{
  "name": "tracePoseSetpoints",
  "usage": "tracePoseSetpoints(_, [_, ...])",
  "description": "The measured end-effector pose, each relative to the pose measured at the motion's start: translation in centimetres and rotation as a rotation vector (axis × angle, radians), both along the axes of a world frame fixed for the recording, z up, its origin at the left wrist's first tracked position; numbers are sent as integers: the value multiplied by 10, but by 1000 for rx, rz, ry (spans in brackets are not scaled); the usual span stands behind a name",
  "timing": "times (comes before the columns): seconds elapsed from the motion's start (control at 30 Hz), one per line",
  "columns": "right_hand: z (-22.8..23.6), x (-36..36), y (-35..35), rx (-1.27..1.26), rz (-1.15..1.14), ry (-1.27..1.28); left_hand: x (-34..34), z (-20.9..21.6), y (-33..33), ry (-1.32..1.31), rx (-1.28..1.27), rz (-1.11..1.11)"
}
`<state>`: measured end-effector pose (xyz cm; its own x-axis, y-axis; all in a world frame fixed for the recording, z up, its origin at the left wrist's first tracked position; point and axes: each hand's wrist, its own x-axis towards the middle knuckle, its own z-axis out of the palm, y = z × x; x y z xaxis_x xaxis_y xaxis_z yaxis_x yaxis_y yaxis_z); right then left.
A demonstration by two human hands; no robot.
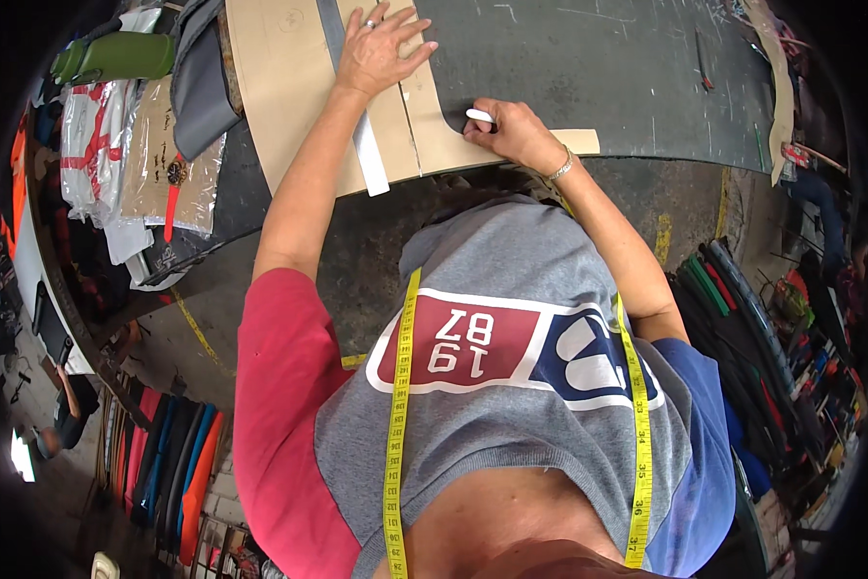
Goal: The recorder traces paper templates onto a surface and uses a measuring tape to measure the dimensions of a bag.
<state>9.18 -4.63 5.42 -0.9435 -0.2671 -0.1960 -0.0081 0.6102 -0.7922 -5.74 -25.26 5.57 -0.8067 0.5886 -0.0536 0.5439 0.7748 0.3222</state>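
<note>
My left hand (pixel 381 50) lies flat with its fingers spread on a tan card pattern (pixel 279 82). Beneath that hand and its wrist runs a flat metal ruler (pixel 370 159). In my closed right hand (pixel 521 135) is a short white marking stick (pixel 479 115); whether it is chalk or a pen I cannot tell. That hand rests by the pattern's curved inner edge, over its narrow strip (pixel 578 141) reaching right. The pattern lies on dark grey fabric (pixel 588 68) that bears thin white lines.
Left on the table are a green bottle (pixel 125 56), folded grey cloth (pixel 202 87), plastic-wrapped packages (pixel 91 145) and a watch with a red strap (pixel 175 174). Fabric rolls (pixel 743 309) stand low on the right. A yellow measuring tape (pixel 397 434) hangs round my neck.
</note>
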Motion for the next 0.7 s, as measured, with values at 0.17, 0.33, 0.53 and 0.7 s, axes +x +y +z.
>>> tracePoseSetpoints(0.17, [1,1,-1,29,6,4,-3,-9,-1,54,49,1])
tracePoseSetpoints(0.33, [3,2,-1,69,14,-30,-6,-24,-2,87,134,-23])
tracePoseSetpoints(0.53, [7,2,-2,92,34,-41,-9,-37,-7,128,429,-119])
tracePoseSetpoints(0.7, [8,5,-2,95,47,-20,-1,-15,-2,132,148,-24])
